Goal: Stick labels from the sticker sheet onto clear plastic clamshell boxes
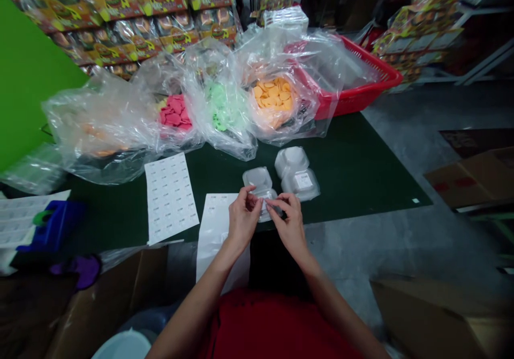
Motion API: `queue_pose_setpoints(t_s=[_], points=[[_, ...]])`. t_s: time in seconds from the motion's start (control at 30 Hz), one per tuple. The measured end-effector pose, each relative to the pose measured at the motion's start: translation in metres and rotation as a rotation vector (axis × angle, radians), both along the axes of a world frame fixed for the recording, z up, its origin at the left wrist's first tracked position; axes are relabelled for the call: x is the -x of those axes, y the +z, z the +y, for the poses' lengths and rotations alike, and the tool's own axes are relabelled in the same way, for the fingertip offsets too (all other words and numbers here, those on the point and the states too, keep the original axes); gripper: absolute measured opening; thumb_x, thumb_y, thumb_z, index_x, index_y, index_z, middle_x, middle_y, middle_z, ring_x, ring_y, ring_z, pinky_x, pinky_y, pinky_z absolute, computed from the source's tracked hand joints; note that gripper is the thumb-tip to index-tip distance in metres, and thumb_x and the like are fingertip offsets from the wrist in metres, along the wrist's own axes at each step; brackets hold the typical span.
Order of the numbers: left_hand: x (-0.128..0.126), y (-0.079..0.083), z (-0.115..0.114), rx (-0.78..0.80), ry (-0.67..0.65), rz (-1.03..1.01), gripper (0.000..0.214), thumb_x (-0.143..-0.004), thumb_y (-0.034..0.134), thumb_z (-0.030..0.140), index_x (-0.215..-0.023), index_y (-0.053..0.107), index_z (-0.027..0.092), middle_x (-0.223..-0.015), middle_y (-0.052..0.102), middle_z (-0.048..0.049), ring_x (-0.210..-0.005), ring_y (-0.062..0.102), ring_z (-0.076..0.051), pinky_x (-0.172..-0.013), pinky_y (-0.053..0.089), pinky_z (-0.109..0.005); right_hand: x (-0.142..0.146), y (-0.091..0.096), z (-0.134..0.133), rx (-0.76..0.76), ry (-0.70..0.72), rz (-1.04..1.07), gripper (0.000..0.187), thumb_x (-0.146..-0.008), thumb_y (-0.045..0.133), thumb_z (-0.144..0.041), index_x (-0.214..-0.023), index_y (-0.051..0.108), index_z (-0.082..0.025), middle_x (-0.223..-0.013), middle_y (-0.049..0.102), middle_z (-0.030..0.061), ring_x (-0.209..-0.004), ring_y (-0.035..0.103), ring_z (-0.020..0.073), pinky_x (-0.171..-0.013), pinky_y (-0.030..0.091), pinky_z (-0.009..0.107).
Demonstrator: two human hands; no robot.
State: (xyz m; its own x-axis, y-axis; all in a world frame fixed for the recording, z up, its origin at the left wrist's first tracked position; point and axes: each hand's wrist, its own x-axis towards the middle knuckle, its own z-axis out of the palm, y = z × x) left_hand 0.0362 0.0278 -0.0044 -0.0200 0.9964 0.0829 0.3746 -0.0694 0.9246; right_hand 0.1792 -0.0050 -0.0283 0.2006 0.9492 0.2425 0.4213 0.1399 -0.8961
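Observation:
My left hand (243, 217) and my right hand (289, 222) meet over the front edge of a dark green table (361, 166). Both pinch at a small clear plastic clamshell box (261, 185), open with its lid tilted back. The fingertips close together on something small, perhaps a sticker, too small to make out. A second clear clamshell (297, 174), shut and bearing a white label, lies just right of it. Two white sticker sheets (171, 195) lie left of my hands; the nearer sheet (214, 230) hangs over the table edge.
Clear plastic bags of coloured discs stand behind: pink (175, 112), green (220, 107), orange (273, 97). A red basket (361, 88) sits at back right. Printed cartons (152, 5) are stacked behind. Cardboard boxes (474, 179) lie on the floor; a blue object (52, 225) rests at left.

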Motion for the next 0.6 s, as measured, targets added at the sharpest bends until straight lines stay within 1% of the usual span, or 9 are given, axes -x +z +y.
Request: queue_pose_setpoints(t_s=[0.07, 0.17, 0.23, 0.27, 0.33, 0.4, 0.43, 0.5, 0.6], points=[[0.000, -0.002, -0.001, -0.043, -0.001, 0.081, 0.026, -0.093, 0.068, 0.024, -0.118, 0.066, 0.021, -0.086, 0.064, 0.0006, -0.071, 0.060, -0.014, -0.072, 0.050, -0.027, 0.000, 0.000, 0.000, -0.001, -0.002, -0.026, 0.020, -0.100, 0.065, -0.034, -0.105, 0.083, -0.027, -0.112, 0.062, 0.0092, -0.112, 0.060, 0.0282, -0.099, 0.053, 0.046], [0.003, -0.008, -0.002, -0.126, 0.101, 0.164, 0.037, -0.090, 0.074, 0.027, -0.125, 0.063, 0.021, -0.105, 0.060, -0.0042, -0.075, 0.056, -0.015, -0.074, 0.052, -0.030, -0.001, 0.003, -0.001, -0.001, -0.004, -0.061, 0.019, -0.100, 0.065, -0.034, -0.104, 0.082, -0.025, -0.113, 0.063, 0.0097, -0.112, 0.061, 0.0286, -0.100, 0.053, 0.048], [0.006, -0.013, -0.002, -0.126, 0.150, 0.152, 0.042, -0.089, 0.075, 0.030, -0.127, 0.060, 0.020, -0.108, 0.057, -0.0050, -0.075, 0.053, -0.015, -0.071, 0.051, -0.030, 0.001, 0.005, -0.002, -0.006, -0.008, -0.082, 0.021, -0.102, 0.062, -0.034, -0.107, 0.080, -0.024, -0.114, 0.063, 0.0103, -0.113, 0.062, 0.0286, -0.102, 0.053, 0.049], [0.008, -0.015, -0.003, -0.108, 0.152, 0.126, 0.040, -0.091, 0.074, 0.031, -0.127, 0.060, 0.020, -0.107, 0.057, -0.0046, -0.075, 0.053, -0.015, -0.070, 0.051, -0.029, 0.003, 0.007, -0.003, -0.009, -0.009, -0.100, 0.023, -0.103, 0.059, -0.034, -0.112, 0.078, -0.024, -0.117, 0.063, 0.0112, -0.115, 0.062, 0.0288, -0.104, 0.053, 0.049], [0.012, -0.018, -0.005, -0.071, 0.132, 0.062, 0.035, -0.096, 0.068, 0.032, -0.127, 0.059, 0.020, -0.106, 0.058, -0.0046, -0.077, 0.056, -0.015, -0.070, 0.051, -0.029, 0.009, 0.009, -0.004, -0.010, 0.000, -0.173, 0.030, -0.106, 0.055, -0.035, -0.128, 0.072, -0.023, -0.132, 0.062, 0.0145, -0.127, 0.059, 0.0310, -0.110, 0.050, 0.052], [0.019, -0.020, -0.009, -0.053, 0.133, 0.004, 0.031, -0.101, 0.062, 0.034, -0.129, 0.058, 0.021, -0.111, 0.061, -0.0069, -0.085, 0.061, -0.017, -0.074, 0.053, -0.030, 0.016, 0.011, -0.004, 0.009, 0.015, -0.282, 0.045, -0.104, 0.059, -0.041, -0.146, 0.061, -0.022, -0.149, 0.054, 0.0184, -0.139, 0.051, 0.0359, -0.116, 0.045, 0.058], [0.022, -0.021, -0.011, -0.051, 0.142, -0.014, 0.030, -0.103, 0.059, 0.035, -0.129, 0.058, 0.021, -0.115, 0.062, -0.0081, -0.090, 0.062, -0.018, -0.077, 0.054, -0.031, 0.019, 0.010, -0.004, 0.025, 0.023, -0.332, 0.055, -0.102, 0.062, -0.043, -0.152, 0.055, -0.021, -0.153, 0.051, 0.0197, -0.143, 0.048, 0.0380, -0.117, 0.044, 0.060], [0.030, -0.024, -0.015, -0.049, 0.159, -0.023, 0.027, -0.104, 0.058, 0.035, -0.128, 0.059, 0.022, -0.121, 0.064, -0.0094, -0.095, 0.063, -0.019, -0.082, 0.054, -0.033, 0.024, 0.007, -0.002, 0.048, 0.029, -0.385, 0.067, -0.099, 0.067, -0.042, -0.159, 0.047, -0.021, -0.153, 0.051, 0.0203, -0.143, 0.048, 0.0391, -0.117, 0.045, 0.061], [0.041, -0.031, -0.021, -0.045, 0.160, -0.007, 0.023, -0.103, 0.060, 0.035, -0.122, 0.062, 0.022, -0.121, 0.066, -0.0091, -0.094, 0.064, -0.020, -0.085, 0.054, -0.034, 0.028, 0.001, 0.001, 0.065, 0.019, -0.393, 0.074, -0.096, 0.069, -0.037, -0.164, 0.041, -0.024, -0.151, 0.052, 0.0186, -0.142, 0.049, 0.0374, -0.117, 0.046, 0.059]])
